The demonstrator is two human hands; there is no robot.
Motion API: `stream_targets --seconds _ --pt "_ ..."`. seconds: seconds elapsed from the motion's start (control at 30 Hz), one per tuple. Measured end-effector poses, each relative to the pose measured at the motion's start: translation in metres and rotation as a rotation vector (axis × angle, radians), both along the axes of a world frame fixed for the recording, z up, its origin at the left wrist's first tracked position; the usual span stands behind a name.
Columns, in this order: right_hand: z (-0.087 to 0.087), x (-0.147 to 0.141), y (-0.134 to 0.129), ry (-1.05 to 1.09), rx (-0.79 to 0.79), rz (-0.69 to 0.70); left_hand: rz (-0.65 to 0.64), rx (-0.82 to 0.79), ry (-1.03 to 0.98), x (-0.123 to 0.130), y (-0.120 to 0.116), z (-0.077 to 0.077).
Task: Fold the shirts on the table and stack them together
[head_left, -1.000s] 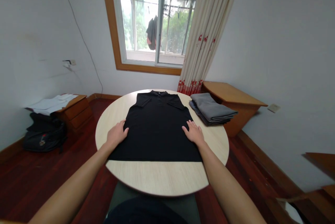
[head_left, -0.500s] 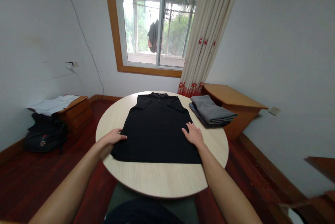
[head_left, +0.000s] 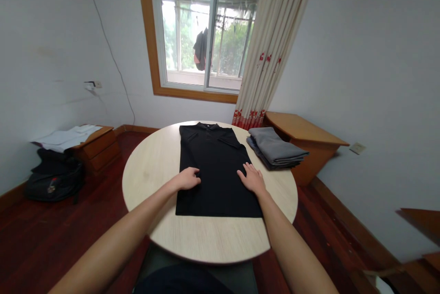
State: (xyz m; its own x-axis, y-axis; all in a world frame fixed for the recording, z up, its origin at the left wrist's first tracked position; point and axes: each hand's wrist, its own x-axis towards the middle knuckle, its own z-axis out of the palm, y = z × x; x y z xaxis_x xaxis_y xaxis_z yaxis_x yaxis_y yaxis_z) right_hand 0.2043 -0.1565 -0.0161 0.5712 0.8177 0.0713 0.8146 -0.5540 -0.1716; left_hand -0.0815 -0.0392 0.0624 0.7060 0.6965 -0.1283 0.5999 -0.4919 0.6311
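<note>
A black polo shirt [head_left: 220, 188] lies front up on a round pale wooden table [head_left: 144, 166], its collar toward the window. Its left side now runs in a straight edge, with the cloth on that side tucked under. My left hand [head_left: 189, 178] is closed at this edge, thumb on top and fingers curled over the fabric; part of its grip is hidden. Flat on the shirt's right side rests my right hand [head_left: 253, 178], fingers spread.
To the right on the table sits a stack of folded grey and dark clothes [head_left: 277, 145]. A wooden desk [head_left: 305, 131] stands behind it near the curtain [head_left: 271, 51]. On the floor at left are a small drawer cabinet [head_left: 98, 147] and a black backpack [head_left: 55, 177].
My left hand has moved right and brought in the shirt's left side, so the shirt is narrower. My right hand has stayed on the right side.
</note>
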Motion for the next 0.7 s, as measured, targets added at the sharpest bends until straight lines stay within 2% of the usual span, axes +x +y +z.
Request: stream_targets --seconds 0.17,0.27,0.33,0.37,0.5,0.6,0.7 --pt "0.008 -0.008 -0.004 -0.007 0.037 -0.003 -0.082 -0.148 0.068 0.005 -0.017 -0.018" --pt "0.023 -0.026 -0.004 -0.047 0.124 0.081 -0.151 -0.329 0.078 0.001 -0.002 -0.020" --pt "0.035 -0.044 0.003 0.007 0.181 0.225 -0.158 -0.389 0.066 0.004 0.023 -0.018" --pt "0.041 -0.054 0.008 0.084 0.194 0.311 -0.122 -0.367 0.044 0.008 0.041 -0.016" --pt "0.052 -0.094 0.040 0.443 0.218 0.592 0.249 -0.059 -0.033 0.032 0.128 -0.009" --pt "0.048 -0.112 0.061 0.610 0.228 0.636 0.381 0.045 -0.009 0.052 0.189 -0.009" --pt "0.042 -0.120 0.069 0.772 0.270 0.555 0.480 0.100 0.059 0.068 0.234 -0.013"
